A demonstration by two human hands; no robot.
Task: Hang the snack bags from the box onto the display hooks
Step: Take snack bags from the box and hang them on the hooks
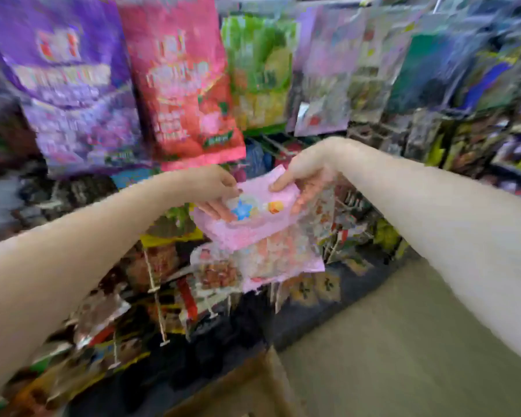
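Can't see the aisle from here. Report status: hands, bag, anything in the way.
Both hands, left and right, hold pink snack bag. Not hung yet. Hanging bags crowd the rack.

Both arms bare, extended forward and converging at centre frame. Left forearm comes in from lower left, angled up and right; left hand [215, 191] palm up, fingers reaching under the left end of the pink snack bag [253, 224], thumb on top, pinching it. Right forearm comes in from the right edge, angled up and left, wrist bent downward; right hand [306, 176] grips the bag's right end, thumb on the top face, fingers curled beneath. Hands near each other, not touching. Motion blur hides finer finger detail.
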